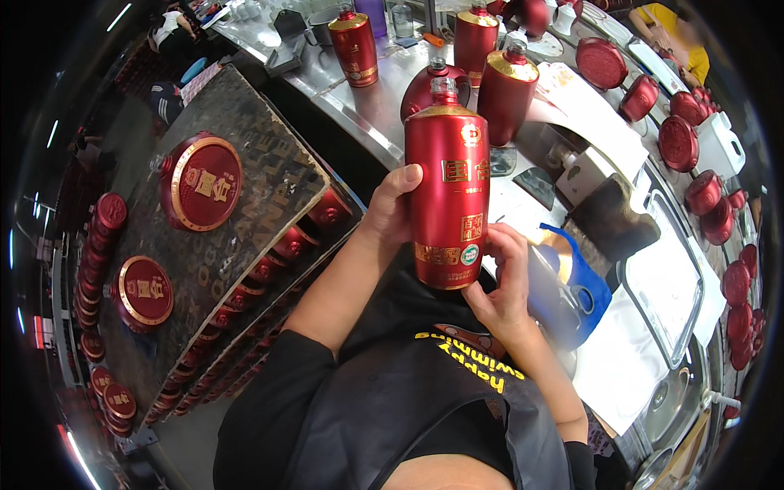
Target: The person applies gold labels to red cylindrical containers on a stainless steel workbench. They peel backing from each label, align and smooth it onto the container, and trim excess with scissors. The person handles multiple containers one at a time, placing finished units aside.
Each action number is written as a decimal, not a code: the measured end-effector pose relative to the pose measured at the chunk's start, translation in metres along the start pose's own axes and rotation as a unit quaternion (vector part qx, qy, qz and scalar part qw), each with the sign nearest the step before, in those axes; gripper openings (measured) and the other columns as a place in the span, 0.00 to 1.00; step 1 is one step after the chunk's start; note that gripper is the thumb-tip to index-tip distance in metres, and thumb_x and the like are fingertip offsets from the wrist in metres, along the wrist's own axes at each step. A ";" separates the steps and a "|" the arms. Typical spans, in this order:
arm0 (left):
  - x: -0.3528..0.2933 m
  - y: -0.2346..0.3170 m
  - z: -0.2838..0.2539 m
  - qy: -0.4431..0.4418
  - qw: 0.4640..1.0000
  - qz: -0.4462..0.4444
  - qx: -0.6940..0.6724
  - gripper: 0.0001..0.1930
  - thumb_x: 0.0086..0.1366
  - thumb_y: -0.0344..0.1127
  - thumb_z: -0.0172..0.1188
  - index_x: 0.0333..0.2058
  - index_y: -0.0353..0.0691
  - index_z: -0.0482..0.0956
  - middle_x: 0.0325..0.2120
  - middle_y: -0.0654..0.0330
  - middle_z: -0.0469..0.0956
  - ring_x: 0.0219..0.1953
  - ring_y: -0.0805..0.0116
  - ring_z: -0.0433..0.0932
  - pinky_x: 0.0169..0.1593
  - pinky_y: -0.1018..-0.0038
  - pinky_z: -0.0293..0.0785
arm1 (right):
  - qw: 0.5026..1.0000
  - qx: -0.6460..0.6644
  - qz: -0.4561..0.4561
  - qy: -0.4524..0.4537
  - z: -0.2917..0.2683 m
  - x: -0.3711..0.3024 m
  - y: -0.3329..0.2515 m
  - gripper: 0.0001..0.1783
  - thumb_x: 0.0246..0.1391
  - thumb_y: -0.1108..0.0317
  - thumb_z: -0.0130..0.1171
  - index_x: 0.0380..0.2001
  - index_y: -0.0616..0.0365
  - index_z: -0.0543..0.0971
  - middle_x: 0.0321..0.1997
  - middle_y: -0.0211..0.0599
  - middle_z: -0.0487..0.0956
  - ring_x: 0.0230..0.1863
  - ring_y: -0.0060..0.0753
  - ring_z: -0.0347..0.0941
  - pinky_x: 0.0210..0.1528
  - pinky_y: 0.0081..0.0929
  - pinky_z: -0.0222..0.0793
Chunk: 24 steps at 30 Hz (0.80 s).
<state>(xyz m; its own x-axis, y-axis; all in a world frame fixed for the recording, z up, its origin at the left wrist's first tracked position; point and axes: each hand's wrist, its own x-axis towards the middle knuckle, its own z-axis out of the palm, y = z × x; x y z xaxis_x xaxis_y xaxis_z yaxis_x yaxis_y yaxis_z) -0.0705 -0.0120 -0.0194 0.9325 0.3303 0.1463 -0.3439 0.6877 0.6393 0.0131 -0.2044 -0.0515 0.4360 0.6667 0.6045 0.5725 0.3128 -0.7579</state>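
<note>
the glossy red bottle [447,192] has gold lettering [454,171], a gold shoulder [441,109] and 1 round green-and-white mark [469,255]. the left hand [391,204] grips its side; the right hand [505,286], its lower end.

Held bottle [445,196]: glossy, metallic-looking | worktop [382,104]: smooth metal | board [265,155]: scuffed wood

Tall red btls [447,188]: 1 held, 3 on tbl [384,94]. Rnd btls [202,183] on brd [188,265]: 2.
</note>
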 end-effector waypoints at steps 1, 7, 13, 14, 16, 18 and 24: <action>-0.001 0.001 0.001 0.012 1.000 0.000 0.014 0.38 0.60 0.53 0.67 0.59 0.29 0.68 0.49 0.49 0.79 0.48 0.60 0.81 0.54 0.63 0.79 | 1.000 -0.006 -0.001 0.002 0.000 -0.001 0.001 0.39 0.39 0.84 0.70 0.58 0.64 0.67 0.57 0.51 0.70 0.50 0.42 0.72 0.49 0.30 0.73; -0.004 0.003 0.009 0.044 0.997 0.010 0.055 0.38 0.59 0.53 0.69 0.58 0.29 0.70 0.49 0.49 0.80 0.47 0.59 0.82 0.53 0.63 0.80 | 1.000 -0.004 0.009 -0.003 0.000 -0.003 0.003 0.39 0.39 0.84 0.69 0.58 0.64 0.67 0.58 0.51 0.71 0.51 0.43 0.73 0.50 0.30 0.73; -0.004 0.005 0.014 0.054 0.995 0.016 0.083 0.35 0.60 0.53 0.66 0.57 0.31 0.71 0.47 0.51 0.80 0.45 0.62 0.82 0.52 0.65 0.80 | 0.999 0.011 0.033 -0.003 0.006 -0.006 0.005 0.39 0.42 0.82 0.69 0.60 0.63 0.65 0.57 0.49 0.72 0.48 0.38 0.75 0.50 0.30 0.74; -0.003 0.005 0.014 0.057 0.995 0.018 0.082 0.34 0.61 0.53 0.66 0.56 0.30 0.72 0.46 0.50 0.81 0.45 0.61 0.83 0.51 0.64 0.81 | 0.998 0.031 0.056 -0.004 0.008 -0.007 0.007 0.39 0.43 0.82 0.69 0.60 0.63 0.65 0.56 0.48 0.73 0.48 0.37 0.76 0.50 0.30 0.74; -0.002 0.004 0.012 0.127 0.987 -0.004 0.098 0.32 0.63 0.53 0.63 0.54 0.31 0.73 0.44 0.50 0.82 0.42 0.61 0.84 0.49 0.64 0.82 | 0.992 0.071 0.104 -0.001 0.010 -0.013 0.007 0.38 0.47 0.79 0.69 0.62 0.62 0.64 0.53 0.45 0.76 0.48 0.33 0.79 0.52 0.29 0.75; 0.001 0.004 0.009 0.091 0.992 0.004 0.083 0.28 0.66 0.52 0.61 0.52 0.31 0.74 0.42 0.51 0.83 0.40 0.61 0.85 0.47 0.65 0.83 | 0.980 0.115 0.162 -0.005 0.010 -0.014 0.011 0.37 0.50 0.78 0.68 0.63 0.64 0.64 0.54 0.44 0.77 0.52 0.34 0.79 0.56 0.29 0.74; 0.002 0.003 0.007 0.135 0.987 0.033 0.087 0.25 0.66 0.47 0.63 0.52 0.32 0.74 0.42 0.53 0.83 0.41 0.65 0.84 0.48 0.67 0.83 | 0.960 0.210 0.183 -0.024 0.012 -0.012 0.009 0.43 0.52 0.77 0.68 0.69 0.66 0.58 0.64 0.47 0.70 0.62 0.36 0.73 0.62 0.33 0.71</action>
<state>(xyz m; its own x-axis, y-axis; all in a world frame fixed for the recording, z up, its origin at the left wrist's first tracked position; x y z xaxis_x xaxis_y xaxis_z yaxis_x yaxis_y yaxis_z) -0.0691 -0.0138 -0.0117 0.8378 0.5460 0.0005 -0.3562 0.5459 0.7584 0.0041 -0.2015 -0.0685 0.5164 0.8111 0.2747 0.0525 0.2902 -0.9555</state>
